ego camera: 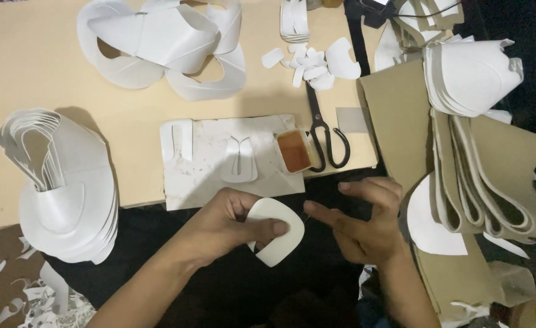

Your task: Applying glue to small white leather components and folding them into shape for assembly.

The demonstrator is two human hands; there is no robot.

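My left hand (222,228) pinches a small rounded white cut piece (277,234) between thumb and fingers, just below the table's front edge. My right hand (362,222) hovers beside it with fingers spread and its index tip close to the piece's right edge; it holds nothing that I can see. Right above the hands lies a stained white work board (204,167) with a flat white forked piece (239,161) on it. A small square tub of brown glue (294,150) stands at the board's right end.
Black scissors (322,133) lie beside the tub. Stacks of white shoe-upper pieces sit at left (67,194), top centre (165,42) and top right (471,73). Tan pieces (492,176) pile up at right. Small white offcuts (310,64) lie near the scissors, scraps on the floor (37,300).
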